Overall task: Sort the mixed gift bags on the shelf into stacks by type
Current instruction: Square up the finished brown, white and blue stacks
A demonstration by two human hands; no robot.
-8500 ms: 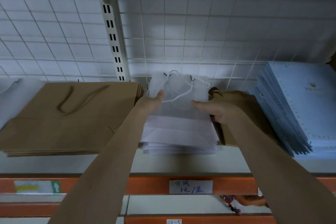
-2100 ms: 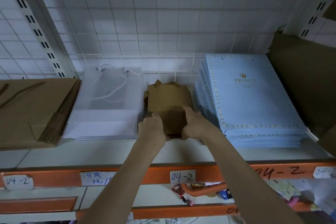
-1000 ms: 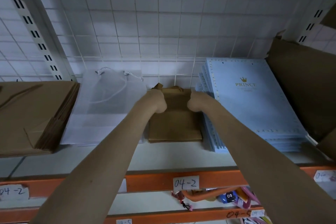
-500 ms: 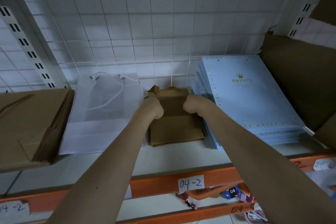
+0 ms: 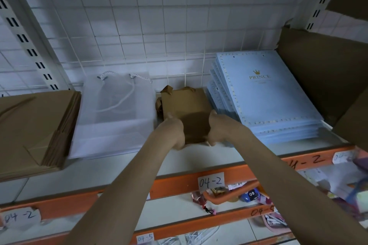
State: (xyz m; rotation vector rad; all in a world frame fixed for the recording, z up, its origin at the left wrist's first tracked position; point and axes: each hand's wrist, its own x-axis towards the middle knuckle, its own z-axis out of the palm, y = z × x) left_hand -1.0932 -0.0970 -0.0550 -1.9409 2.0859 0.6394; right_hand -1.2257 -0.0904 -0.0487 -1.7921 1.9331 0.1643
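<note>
A stack of small brown kraft gift bags [image 5: 188,109] lies in the middle of the white shelf [image 5: 199,157]. My left hand [image 5: 174,132] grips the stack's near left corner and my right hand [image 5: 216,130] grips its near right corner, fingers curled round the edges. To the left lies a stack of frosted white bags with rope handles [image 5: 113,115]. Further left sits a pile of large brown kraft bags [image 5: 33,131]. On the right rests a stack of pale blue "PRINCE" bags [image 5: 264,95].
A white wire grid [image 5: 149,26] backs the shelf. A large cardboard box [image 5: 328,77] stands at the far right. The orange shelf rail [image 5: 179,183] carries "04-2" labels. Small toys and packets lie on the shelf below [image 5: 229,195].
Both hands slid from the far end of the small brown stack back to its near end. The view shifted slightly.
</note>
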